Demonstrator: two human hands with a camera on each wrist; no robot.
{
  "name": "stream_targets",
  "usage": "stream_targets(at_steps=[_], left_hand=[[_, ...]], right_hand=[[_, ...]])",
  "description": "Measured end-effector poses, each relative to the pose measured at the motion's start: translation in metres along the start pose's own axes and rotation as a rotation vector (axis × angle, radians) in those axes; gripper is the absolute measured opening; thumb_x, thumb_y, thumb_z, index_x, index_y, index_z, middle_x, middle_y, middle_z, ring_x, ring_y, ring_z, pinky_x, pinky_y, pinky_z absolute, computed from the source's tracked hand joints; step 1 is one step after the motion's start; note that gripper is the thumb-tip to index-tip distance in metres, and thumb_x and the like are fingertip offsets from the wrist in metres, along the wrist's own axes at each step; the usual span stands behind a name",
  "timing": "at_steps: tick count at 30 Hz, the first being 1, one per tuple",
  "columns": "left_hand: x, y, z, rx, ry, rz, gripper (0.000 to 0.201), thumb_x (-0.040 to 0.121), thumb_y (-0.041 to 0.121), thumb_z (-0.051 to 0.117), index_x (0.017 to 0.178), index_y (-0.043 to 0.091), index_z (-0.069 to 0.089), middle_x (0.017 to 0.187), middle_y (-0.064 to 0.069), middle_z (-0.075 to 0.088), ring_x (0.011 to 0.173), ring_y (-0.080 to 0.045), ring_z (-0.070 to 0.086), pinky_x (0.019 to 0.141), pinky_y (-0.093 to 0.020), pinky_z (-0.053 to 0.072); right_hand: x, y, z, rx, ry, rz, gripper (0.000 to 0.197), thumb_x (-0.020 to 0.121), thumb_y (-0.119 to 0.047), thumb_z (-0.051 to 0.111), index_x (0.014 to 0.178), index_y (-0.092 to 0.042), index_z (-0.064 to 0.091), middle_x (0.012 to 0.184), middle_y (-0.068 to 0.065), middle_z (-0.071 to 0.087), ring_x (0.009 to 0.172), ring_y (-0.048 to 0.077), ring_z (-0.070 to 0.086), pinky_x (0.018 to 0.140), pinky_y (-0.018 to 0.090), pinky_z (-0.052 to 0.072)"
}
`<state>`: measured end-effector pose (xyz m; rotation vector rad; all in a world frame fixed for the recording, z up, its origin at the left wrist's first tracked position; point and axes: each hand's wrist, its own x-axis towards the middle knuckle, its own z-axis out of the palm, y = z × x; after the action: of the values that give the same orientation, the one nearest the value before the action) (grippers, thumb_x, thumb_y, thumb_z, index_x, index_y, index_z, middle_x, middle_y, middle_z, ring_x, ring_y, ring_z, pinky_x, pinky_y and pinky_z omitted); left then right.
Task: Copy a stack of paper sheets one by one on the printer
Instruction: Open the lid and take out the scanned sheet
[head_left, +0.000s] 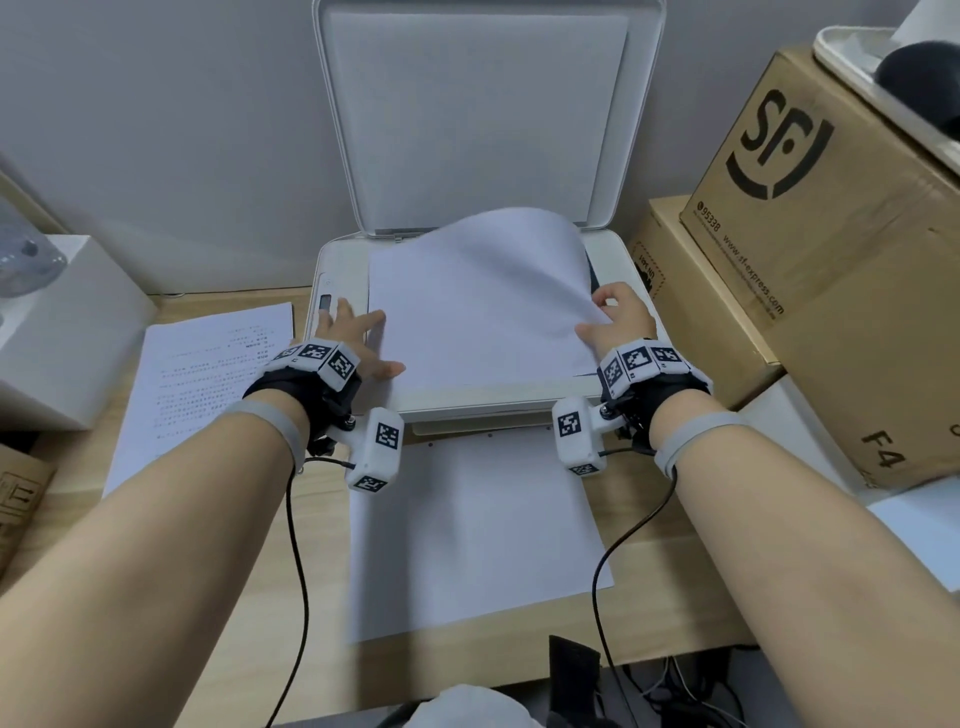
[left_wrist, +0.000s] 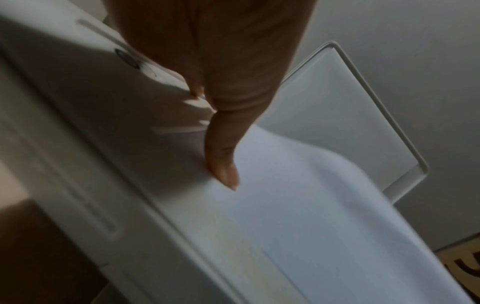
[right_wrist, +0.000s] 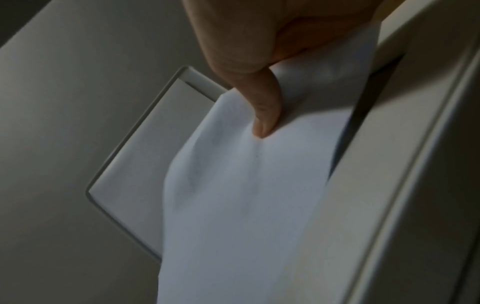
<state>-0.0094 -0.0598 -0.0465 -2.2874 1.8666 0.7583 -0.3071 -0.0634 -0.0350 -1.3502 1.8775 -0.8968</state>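
Both forearms reach forward over the desk (head_left: 670, 587) toward the printer (head_left: 340, 260), wrists roughly level, each carrying a marker-tagged wrist unit with a trailing black cable.

Left hand (head_left: 353, 338): palm down, fingers spread and straight, lying over the printer's left margin beside the control strip. Fingertips reach the left edge of the sheet (head_left: 478, 296) on the scanner bed. In the left wrist view the thumb (left_wrist: 223, 160) points down onto the paper's near-left part; it looks to be touching, holding nothing.

Right hand (head_left: 618, 322): raised slightly at the sheet's right edge, thumb on top, fingers curled beneath. The right wrist view shows the thumb (right_wrist: 267, 107) pressing the paper against the fingers, a pinch grip on the right margin. That side of the sheet is lifted and bowed upward; the left side lies flat on the bed. A dark strip of scanner glass (head_left: 592, 275) shows under the raised edge.

Scanner lid (head_left: 483, 114) stands fully open, leaning back toward the wall.

Other paper: a printed sheet with text (head_left: 202, 384) lies on the desk left of the printer, just beside the left wrist. A blank white sheet (head_left: 467, 540) extends from the printer's front onto the desk between the forearms.

Surroundings: cardboard boxes (head_left: 810, 249) stacked right of the printer; a white box (head_left: 62, 322) at far left.
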Motion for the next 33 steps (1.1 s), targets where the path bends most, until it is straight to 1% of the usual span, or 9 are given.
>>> stream_targets(at_steps=[6, 9, 12, 16, 20, 24, 27, 29, 33], left_hand=[[-0.019, -0.006, 0.005, -0.803, 0.203, 0.12, 0.107, 0.076, 0.014, 0.077, 0.152, 0.014, 0.002, 0.159, -0.003, 0.015, 0.143, -0.019, 0.025, 0.116, -0.037, 0.022], [-0.037, -0.005, 0.008, -1.13, 0.246, 0.108, 0.078, 0.083, 0.005, 0.069, 0.148, 0.009, 0.027, 0.141, 0.0, 0.043, 0.115, -0.012, 0.053, 0.093, -0.021, 0.045], [-0.048, -0.017, 0.016, -1.251, 0.171, 0.105, 0.029, 0.082, 0.007, 0.07, 0.11, 0.009, 0.064, 0.107, -0.01, 0.068, 0.087, -0.02, 0.066, 0.087, -0.035, 0.054], [-0.071, -0.036, 0.027, -1.35, 0.027, 0.145, 0.012, 0.084, 0.004, 0.063, 0.095, 0.01, 0.065, 0.08, 0.002, 0.074, 0.081, -0.017, 0.066, 0.068, -0.026, 0.058], [-0.091, -0.066, 0.044, -1.349, -0.225, 0.187, 0.059, 0.029, 0.039, 0.095, 0.078, 0.012, 0.077, 0.08, -0.003, 0.074, 0.071, -0.017, 0.07, 0.061, -0.024, 0.057], [-0.105, -0.088, 0.078, -1.34, -0.365, 0.118, 0.07, 0.013, 0.039, 0.097, 0.074, 0.011, 0.078, 0.079, -0.007, 0.074, 0.069, -0.018, 0.071, 0.062, -0.025, 0.058], [-0.119, -0.089, 0.099, -1.332, -0.44, 0.04, 0.058, 0.023, 0.032, 0.097, 0.073, 0.01, 0.078, 0.078, -0.008, 0.074, 0.067, -0.017, 0.071, 0.056, -0.024, 0.056], [-0.121, -0.09, 0.115, -1.343, -0.448, -0.077, 0.029, 0.056, 0.018, 0.085, 0.079, 0.004, 0.075, 0.078, -0.011, 0.073, 0.063, -0.019, 0.071, 0.053, -0.025, 0.055], [-0.119, -0.095, 0.145, -1.253, -0.393, -0.327, 0.022, 0.079, 0.013, 0.068, 0.093, -0.003, 0.064, 0.075, -0.014, 0.072, 0.062, -0.025, 0.069, 0.059, -0.033, 0.057]], right_hand=[[-0.016, 0.0, -0.018, 0.293, -0.098, -0.037, 0.044, 0.085, 0.001, 0.063, 0.127, -0.005, 0.05, 0.1, 0.009, 0.062, 0.087, 0.021, 0.061, 0.069, 0.022, 0.05], [-0.023, 0.005, -0.025, 0.342, -0.147, 0.004, 0.036, 0.083, 0.0, 0.066, 0.117, -0.001, 0.056, 0.1, 0.01, 0.064, 0.084, 0.021, 0.062, 0.078, 0.031, 0.053], [-0.032, 0.015, -0.029, 0.406, -0.285, 0.085, 0.034, 0.071, -0.003, 0.075, 0.102, -0.004, 0.06, 0.092, 0.004, 0.066, 0.087, 0.024, 0.063, 0.078, 0.029, 0.056], [-0.047, 0.03, -0.03, 0.499, -0.589, 0.217, 0.062, 0.043, -0.014, 0.093, 0.095, -0.004, 0.061, 0.084, 0.006, 0.072, 0.081, 0.021, 0.07, 0.062, 0.028, 0.059], [-0.066, 0.049, -0.024, 0.408, -0.791, 0.301, 0.069, 0.053, -0.004, 0.088, 0.114, 0.007, 0.057, 0.074, 0.003, 0.073, 0.068, 0.012, 0.071, 0.056, 0.022, 0.055], [-0.08, 0.078, -0.008, 0.328, -0.867, 0.421, 0.1, 0.006, -0.02, 0.096, 0.098, 0.002, 0.064, 0.085, 0.013, 0.073, 0.075, 0.022, 0.072, 0.059, 0.03, 0.058], [-0.092, 0.093, 0.006, 0.209, -0.835, 0.499, 0.105, 0.019, -0.021, 0.097, 0.113, 0.005, 0.06, 0.109, 0.02, 0.066, 0.093, 0.029, 0.067, 0.079, 0.037, 0.057], [-0.099, 0.101, 0.012, 0.117, -0.769, 0.527, 0.069, 0.051, -0.015, 0.09, 0.111, 0.002, 0.061, 0.121, 0.021, 0.061, 0.101, 0.03, 0.062, 0.09, 0.039, 0.051], [-0.105, 0.124, 0.019, -0.144, -0.671, 0.515, 0.044, 0.059, -0.04, 0.085, 0.087, -0.013, 0.065, 0.103, 0.018, 0.069, 0.096, 0.038, 0.065, 0.089, 0.048, 0.052]])
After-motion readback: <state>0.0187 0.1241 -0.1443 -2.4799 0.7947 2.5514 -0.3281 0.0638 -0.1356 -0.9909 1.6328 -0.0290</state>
